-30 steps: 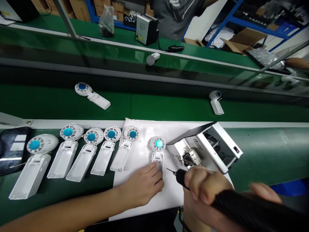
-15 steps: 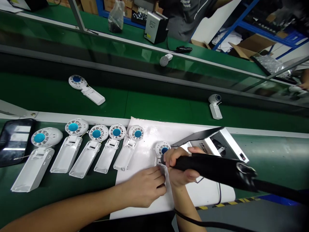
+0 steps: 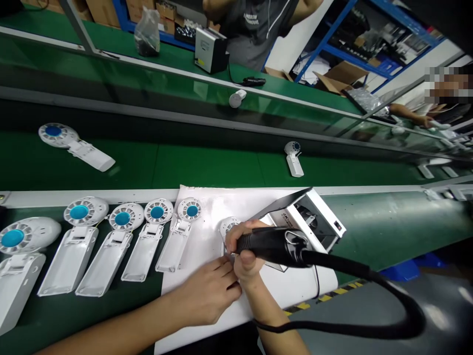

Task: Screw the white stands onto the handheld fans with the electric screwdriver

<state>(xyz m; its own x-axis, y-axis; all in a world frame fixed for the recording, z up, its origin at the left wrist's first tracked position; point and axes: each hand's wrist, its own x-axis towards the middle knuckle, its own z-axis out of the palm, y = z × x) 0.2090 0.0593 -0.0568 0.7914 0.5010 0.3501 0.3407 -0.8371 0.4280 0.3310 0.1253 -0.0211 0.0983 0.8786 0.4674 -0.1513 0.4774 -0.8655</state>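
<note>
Work on one white fan (image 3: 228,224) looks to be under way: it lies on the white sheet (image 3: 295,296) just ahead of the left hand (image 3: 210,293), part of its round head showing beyond the right hand (image 3: 247,261), which is wrapped around a thick black tool (image 3: 273,246) whose front end reaches toward the fan. The left hand has its fingers curled at the fan's lower part, though whether they pinch it or merely steady it cannot be told. Left of that hand, a row of five more fans (image 3: 104,266) lies with handles open and hollow; judged by those open shells they all appear unfinished, but whether this spot has already dealt with them or they are waiting is unclear. Ahead of both hands, past the pale ledge (image 3: 369,190), two further fans (image 3: 92,157) lie well apart on a green strip (image 3: 207,167). The tool's tip, most of the fan's handle and the exact point of contact are hidden under the fingers, so progress on this piece cannot be measured. The row's leftmost fan is cut off at the edge of view, the metal box (image 3: 328,219) beyond the right hand is partly covered by the tool, and the white pieces far off to the right are too small to make out
</note>
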